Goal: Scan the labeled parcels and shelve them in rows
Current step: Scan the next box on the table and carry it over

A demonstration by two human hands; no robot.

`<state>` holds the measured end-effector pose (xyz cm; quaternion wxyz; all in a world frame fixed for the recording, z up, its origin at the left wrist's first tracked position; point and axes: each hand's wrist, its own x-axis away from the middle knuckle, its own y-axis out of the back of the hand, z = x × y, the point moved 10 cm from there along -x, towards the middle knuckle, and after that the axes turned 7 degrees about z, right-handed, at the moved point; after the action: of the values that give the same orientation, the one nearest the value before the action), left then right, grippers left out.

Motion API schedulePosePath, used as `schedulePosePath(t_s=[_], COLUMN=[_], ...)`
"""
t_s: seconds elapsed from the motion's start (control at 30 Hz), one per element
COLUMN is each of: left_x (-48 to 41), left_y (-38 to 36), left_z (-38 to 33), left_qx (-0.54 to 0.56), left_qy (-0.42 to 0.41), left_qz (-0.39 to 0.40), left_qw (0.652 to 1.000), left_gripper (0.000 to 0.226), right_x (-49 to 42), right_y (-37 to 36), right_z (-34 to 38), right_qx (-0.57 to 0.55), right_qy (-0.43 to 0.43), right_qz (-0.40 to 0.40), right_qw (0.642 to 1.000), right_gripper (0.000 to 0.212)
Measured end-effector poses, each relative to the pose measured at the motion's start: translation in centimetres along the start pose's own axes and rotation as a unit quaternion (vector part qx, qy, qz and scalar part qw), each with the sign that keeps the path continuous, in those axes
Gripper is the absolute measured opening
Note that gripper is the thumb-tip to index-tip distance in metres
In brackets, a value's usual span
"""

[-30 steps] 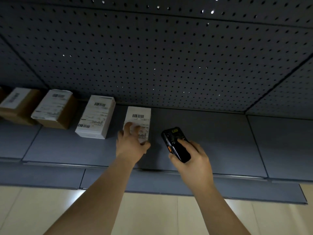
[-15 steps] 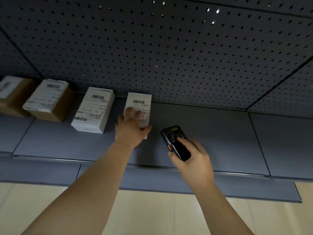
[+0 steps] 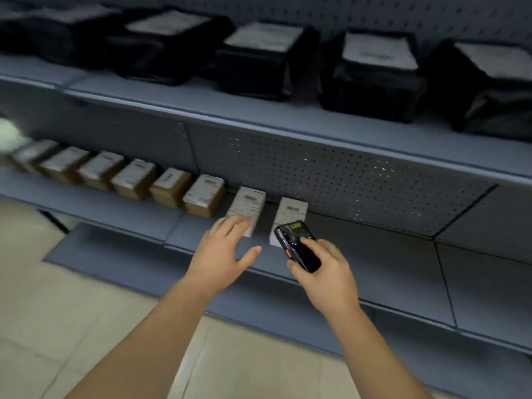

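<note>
Two bare forearms reach in from the bottom edge over the pale floor. The left hand is spread wide, fingers straight and thumb out, holding nothing; its fingertips overlap the near end of a white parcel, though blur hides whether they touch it. The right hand, just beside the left and apart from it, is curled round a black scanner with the thumb laid on its face; the scanner tilts with its head toward the shelving and covers the near corner of the end parcel.

Both white parcels lie flat on the lower shelf, labels up, side by side with a narrow gap between them; the end parcel closes the row on the right, and the shelf beyond it is bare grey metal. To the left the row runs on as brown parcels, each with a white label on top, set close together and fading into blur at the far left. Behind them stands the perforated back panel. Above it the upper shelf carries a row of black parcels, each topped with a white label too smeared to read.
</note>
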<state>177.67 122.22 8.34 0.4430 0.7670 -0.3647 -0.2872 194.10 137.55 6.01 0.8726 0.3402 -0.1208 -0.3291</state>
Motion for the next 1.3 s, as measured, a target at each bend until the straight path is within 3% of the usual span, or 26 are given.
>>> schedulePosePath(t_s=[0.27,0.63,0.9,1.07,1.3], left_x=[12.1,28.7,34.9,39.8,47.5], left_y=[14.2,32.9,41.4,50.0,57.6], left_z=[8.8,32.6,52.2,63.5,78.0], left_qx=[-0.017,-0.012,-0.028,-0.046,-0.067], left_qy=[0.053,0.187,0.304,0.389,0.466], left_qz=[-0.11,-0.219,-0.263,-0.305,-0.34], left_qw=[0.992,0.958,0.915,0.868,0.814], left_gripper=[0.068,0.071,0.067,0.072,0.061], right_x=[3.5,6.2,2.5,0.9,2.1], right_y=[-8.6,-29.4,-49.2,-61.3,-77.0], right_z=[16.3,43.7,60.2,73.1,88.0], right_qx=[0.016,-0.002,-0.021,-0.05,-0.061], right_qy=[0.097,0.221,0.307,0.357,0.416], right_qz=[0.06,0.126,0.206,0.268,0.335], right_qw=[0.993,0.967,0.929,0.893,0.844], right_gripper=[0.058,0.056,0.057,0.067,0.057])
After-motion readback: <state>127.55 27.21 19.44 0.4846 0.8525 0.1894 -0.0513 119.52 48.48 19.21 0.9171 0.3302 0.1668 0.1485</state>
